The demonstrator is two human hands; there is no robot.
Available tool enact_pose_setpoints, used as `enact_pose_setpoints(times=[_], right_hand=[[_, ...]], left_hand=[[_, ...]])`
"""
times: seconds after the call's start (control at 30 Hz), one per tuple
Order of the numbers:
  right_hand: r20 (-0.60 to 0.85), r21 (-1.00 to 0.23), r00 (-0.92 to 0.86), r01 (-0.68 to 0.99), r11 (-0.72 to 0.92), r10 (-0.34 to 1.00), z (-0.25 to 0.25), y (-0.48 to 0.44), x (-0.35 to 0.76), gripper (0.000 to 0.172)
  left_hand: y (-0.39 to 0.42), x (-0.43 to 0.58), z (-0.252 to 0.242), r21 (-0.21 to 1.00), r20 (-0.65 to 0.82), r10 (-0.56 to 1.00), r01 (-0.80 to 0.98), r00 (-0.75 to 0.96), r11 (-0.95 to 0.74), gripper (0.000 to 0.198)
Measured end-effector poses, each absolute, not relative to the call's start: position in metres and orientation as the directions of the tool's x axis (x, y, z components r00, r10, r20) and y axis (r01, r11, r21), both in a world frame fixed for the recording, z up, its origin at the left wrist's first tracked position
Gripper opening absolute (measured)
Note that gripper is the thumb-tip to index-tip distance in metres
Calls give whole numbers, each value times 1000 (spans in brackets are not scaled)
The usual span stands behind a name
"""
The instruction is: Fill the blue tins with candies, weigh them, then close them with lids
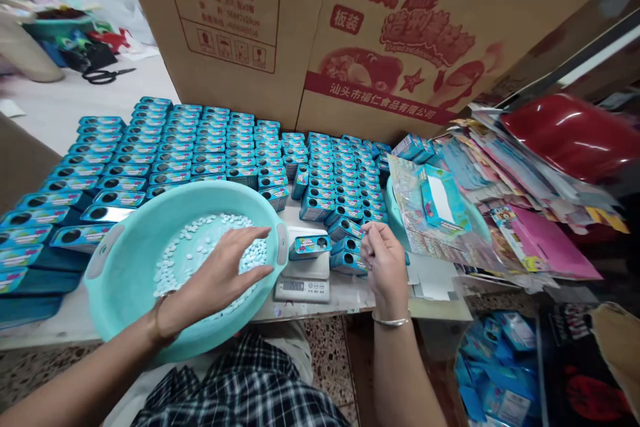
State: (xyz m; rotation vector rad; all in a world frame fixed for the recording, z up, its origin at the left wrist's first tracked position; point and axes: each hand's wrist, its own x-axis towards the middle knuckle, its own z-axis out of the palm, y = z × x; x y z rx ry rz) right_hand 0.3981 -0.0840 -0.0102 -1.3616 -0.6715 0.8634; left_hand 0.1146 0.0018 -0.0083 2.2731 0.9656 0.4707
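Observation:
My left hand (225,273) reaches over a turquoise basin (127,267), thumb and fingers apart and nothing visible between them. Small pale blue, tablet-like candies (173,260) lie in the basin. One small blue box (311,244) with a dark round hole in its top stands on a white digital scale (303,289), just right of the basin; its display is too blurred to read. My right hand (386,260) is closed, fingers curled, beside blue boxes (349,260) right of the scale. Whatever it may hold is hidden.
Rows of similar blue boxes (170,153) fill the table behind the basin. Large cardboard cartons (295,27) stand behind them. At right are a second basin (477,213), stacked printed sheets (480,153) and a red glossy object (570,137). Black scissors (103,75) lie far left.

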Motion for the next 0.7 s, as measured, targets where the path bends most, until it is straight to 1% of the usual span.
enact_pose_setpoints(times=[0.03,0.1,0.17,0.23,0.3,0.43,0.53,0.6,0.67,0.7], right_hand=[[-115,-960,554,-276,51,825,-13,-84,395,19],[-189,-862,558,-488,136,808,-17,-85,391,18],[-257,-743,542,-640,196,800,-20,-87,389,15],[-311,-642,519,-732,226,796,-23,-89,389,13],[-336,-606,509,-761,231,793,-26,-91,391,11],[-363,-647,543,-732,215,758,-30,-95,394,10],[-387,-623,565,-743,246,729,-32,-93,394,12],[-395,-598,557,-759,256,730,-32,-91,393,14],[-395,-583,526,-778,237,753,-32,-91,393,14],[-391,-581,507,-783,222,768,-31,-93,392,15]], left_hand=[[3,126,-8,631,99,705,504,702,-590,57],[5,149,-9,572,107,649,487,754,-660,57],[7,168,-11,523,80,604,482,793,-703,59],[9,183,-12,487,35,569,484,821,-728,62],[10,191,-13,461,6,555,490,832,-740,63],[12,198,-14,431,-4,552,499,834,-752,63],[13,207,-20,395,7,542,496,840,-773,65],[12,216,-23,357,19,528,487,849,-797,55],[11,221,-19,336,34,518,478,855,-812,35],[11,220,-13,347,49,523,476,851,-808,28]])
